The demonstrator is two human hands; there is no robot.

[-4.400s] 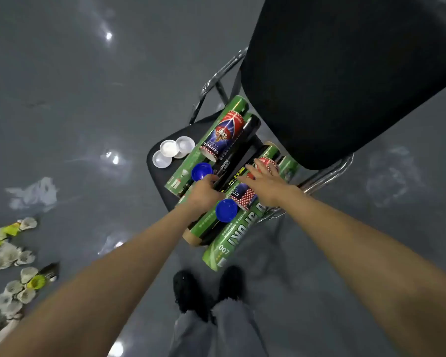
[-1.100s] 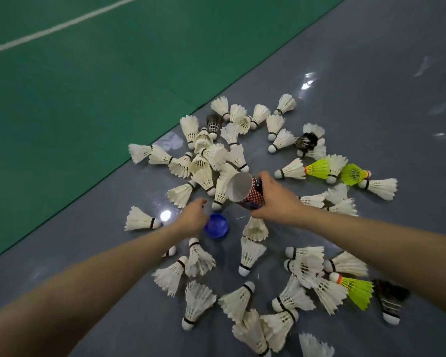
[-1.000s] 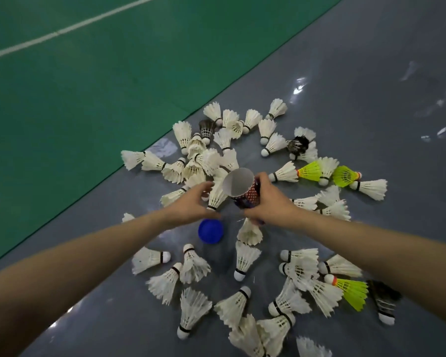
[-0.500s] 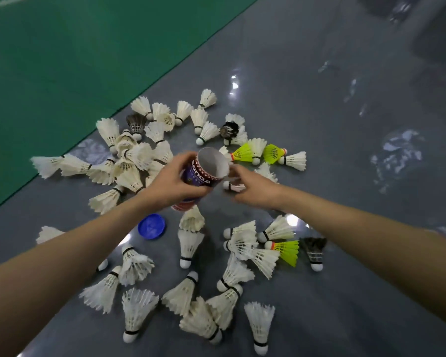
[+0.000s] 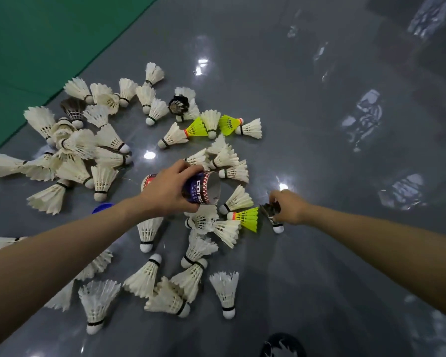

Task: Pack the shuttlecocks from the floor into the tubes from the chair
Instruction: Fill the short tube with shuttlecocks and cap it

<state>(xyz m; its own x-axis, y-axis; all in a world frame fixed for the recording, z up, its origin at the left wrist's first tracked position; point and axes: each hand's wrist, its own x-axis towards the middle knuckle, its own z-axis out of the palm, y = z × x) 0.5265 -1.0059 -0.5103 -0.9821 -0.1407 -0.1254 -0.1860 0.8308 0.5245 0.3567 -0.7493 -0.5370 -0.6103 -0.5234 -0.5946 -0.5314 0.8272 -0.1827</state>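
Where white shuttlecocks (image 5: 224, 289) litter the grey floor (image 5: 319, 279) at lower centre, the left hand (image 5: 169, 191) grips a tube (image 5: 204, 188) held sideways mid-frame, its open mouth facing right. Further right, the right hand (image 5: 287, 207) pinches a dark shuttlecock (image 5: 269, 213) beside a yellow one (image 5: 247, 217). A green mat (image 5: 36, 34) fills the upper left.
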